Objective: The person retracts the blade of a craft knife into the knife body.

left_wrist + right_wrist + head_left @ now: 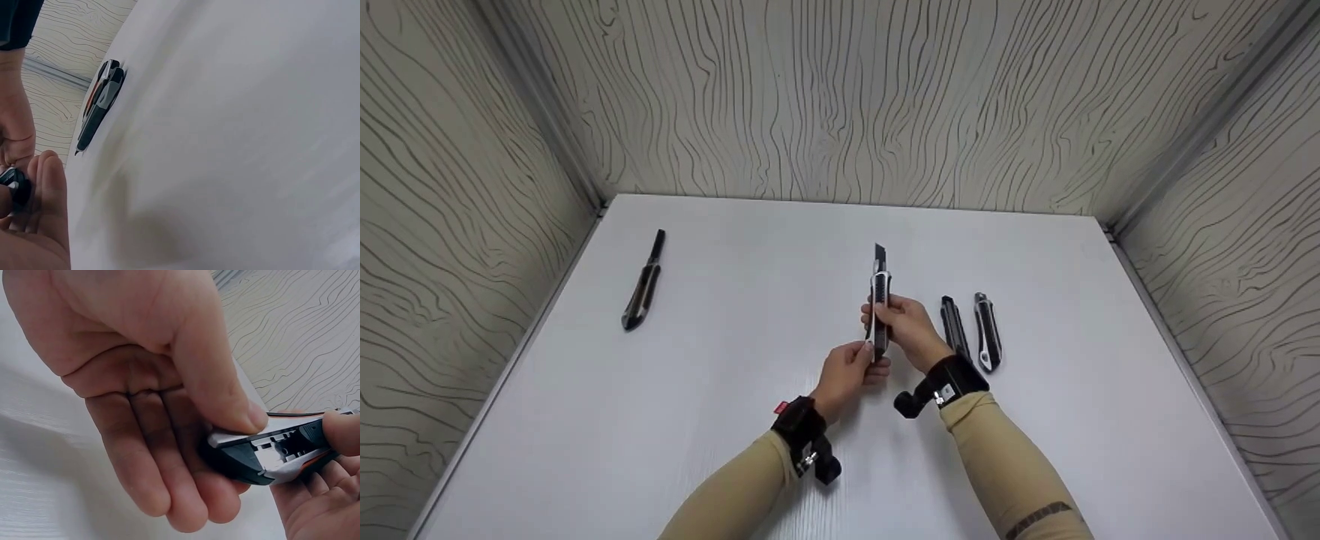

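Observation:
Above the middle of the white table (pixel 735 420), both hands hold a utility knife (pixel 880 281). Its blade points away from me and shows beyond the silver tip. The right hand (pixel 911 330) grips the knife's middle, with the thumb on its upper face. Lower down, the left hand (pixel 844 375) pinches the butt end between thumb and fingers. In the right wrist view, the left thumb (pixel 219 388) presses beside the knife's black end (pixel 239 461), and the right thumb (pixel 343 433) lies by the slider. The left wrist view shows only the knife's butt (pixel 19 188).
Two more utility knives, one dark (pixel 952 322) and one with silver trim (pixel 988 334), lie side by side right of the right hand. Another utility knife (pixel 642 292) lies far left. Wood-patterned panels (pixel 840 105) border the table at the back and sides.

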The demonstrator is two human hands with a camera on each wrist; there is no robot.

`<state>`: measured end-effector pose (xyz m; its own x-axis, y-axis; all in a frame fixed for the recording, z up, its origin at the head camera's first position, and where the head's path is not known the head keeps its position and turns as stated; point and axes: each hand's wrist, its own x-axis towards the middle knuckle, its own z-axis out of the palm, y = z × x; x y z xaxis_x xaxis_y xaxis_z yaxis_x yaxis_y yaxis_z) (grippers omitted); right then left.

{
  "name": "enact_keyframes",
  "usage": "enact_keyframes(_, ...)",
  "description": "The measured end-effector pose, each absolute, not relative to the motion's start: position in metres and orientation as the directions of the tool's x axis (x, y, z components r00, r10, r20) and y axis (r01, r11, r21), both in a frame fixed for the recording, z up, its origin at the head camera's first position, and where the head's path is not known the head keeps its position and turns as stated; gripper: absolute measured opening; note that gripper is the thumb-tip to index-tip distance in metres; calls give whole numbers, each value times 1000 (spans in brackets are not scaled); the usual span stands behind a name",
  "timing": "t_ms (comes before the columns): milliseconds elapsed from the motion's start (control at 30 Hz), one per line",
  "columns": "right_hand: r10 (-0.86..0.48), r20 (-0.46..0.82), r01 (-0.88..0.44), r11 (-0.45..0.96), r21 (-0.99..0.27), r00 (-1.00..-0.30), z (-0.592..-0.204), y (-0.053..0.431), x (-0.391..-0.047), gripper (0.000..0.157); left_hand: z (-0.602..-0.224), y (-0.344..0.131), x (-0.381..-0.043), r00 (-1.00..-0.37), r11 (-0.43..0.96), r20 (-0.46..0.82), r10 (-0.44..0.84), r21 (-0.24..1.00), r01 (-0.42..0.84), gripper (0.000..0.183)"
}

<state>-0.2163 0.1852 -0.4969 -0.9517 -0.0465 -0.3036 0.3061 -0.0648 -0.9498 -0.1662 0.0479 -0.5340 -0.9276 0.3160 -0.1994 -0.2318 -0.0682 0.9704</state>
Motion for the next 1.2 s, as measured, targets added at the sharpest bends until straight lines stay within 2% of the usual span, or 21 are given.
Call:
enact_keyframes(767,-79,-292,297,-49,-954,-953,-498,187,-215,38,-537,50,-167,-926,-78,-224,305,963,-259,33)
enact_keyframes(1200,-105,-287,291,-25,-956,-952,-499,188,-215,36,-536,47,-166,-929,-77,-185,319,973,-220,35)
